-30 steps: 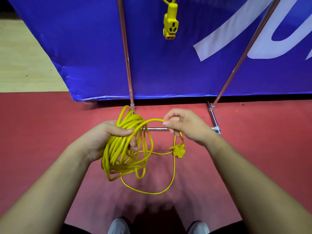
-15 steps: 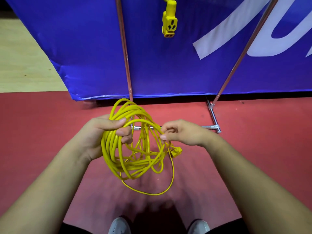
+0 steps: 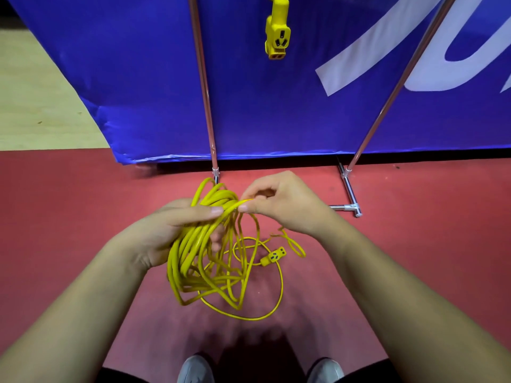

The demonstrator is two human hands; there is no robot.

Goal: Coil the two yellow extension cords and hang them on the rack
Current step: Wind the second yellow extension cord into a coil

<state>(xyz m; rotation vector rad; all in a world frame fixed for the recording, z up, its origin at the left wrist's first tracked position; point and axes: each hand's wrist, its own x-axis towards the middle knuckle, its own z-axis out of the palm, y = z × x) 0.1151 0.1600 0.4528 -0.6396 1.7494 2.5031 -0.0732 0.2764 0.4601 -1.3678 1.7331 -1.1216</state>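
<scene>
My left hand [image 3: 177,228] grips the top of a bundle of yellow cord loops [image 3: 201,261] that hangs in front of me above the red floor. My right hand [image 3: 279,205] pinches one strand of the same cord at the top of the bundle, right beside my left thumb. The cord's socket end [image 3: 273,256] dangles loose to the right of the loops. A second yellow socket [image 3: 277,40] hangs from above against the blue banner; its cord is out of view. The rack's metal poles [image 3: 204,89] rise in front of the banner.
A blue banner [image 3: 276,111] stands close ahead. The rack's second pole [image 3: 398,87] slants up to the right, and its chrome foot bar [image 3: 349,192] lies on the red floor [image 3: 69,211]. Pale wooden flooring [image 3: 36,106] lies at the far left. My shoes [image 3: 193,370] show at the bottom edge.
My right hand has brought another loop up to the top of the bundle beside my left thumb. The socket end has dropped lower and swung right.
</scene>
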